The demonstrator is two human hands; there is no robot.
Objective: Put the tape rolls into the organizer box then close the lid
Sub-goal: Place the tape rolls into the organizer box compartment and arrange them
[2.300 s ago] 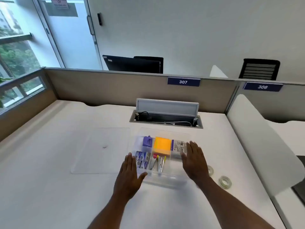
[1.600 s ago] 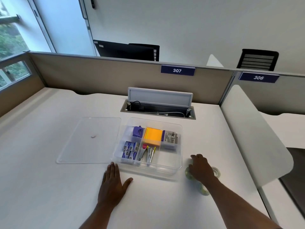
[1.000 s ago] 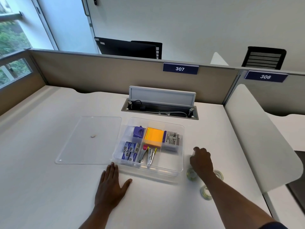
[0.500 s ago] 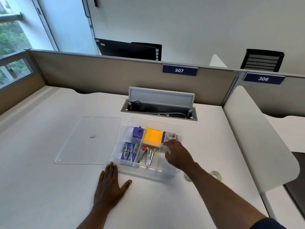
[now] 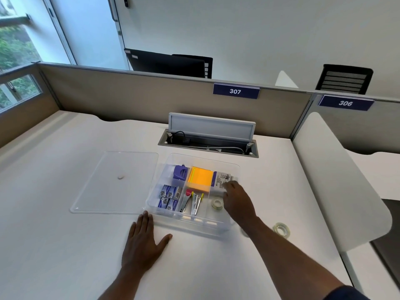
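- Resting flat on the white desk, the left hand lies palm down with fingers spread, holding nothing; its fingertips reach just short of the organizer box, at the box's near left corner
- Lying on the desk to the right of the organizer box, well apart from it, is one clear tape roll; another roll, just off the box's near right corner, is mostly hidden behind the right forearm
- Reaching over the box's right side, the right hand hovers palm down with fingers loosely curled; it grips nothing that can be seen, though its underside is hidden
- Inside the box, in the near right compartment, a second clear tape roll lies flat just left of the right hand; whether they touch I cannot tell
- Left of that roll, still in the box, sit staplers in the near middle compartment and small blue staple boxes in the near left one
- Farther back in the box are a purple item, an orange pad and a labelled packet, the packet partly under the right fingertips
- Left of the box, its clear lid lies flat on the desk, edge just beside the box wall
- Beyond the box, an open cable tray is sunk into the desk; behind it stands the partition with a sign reading 307
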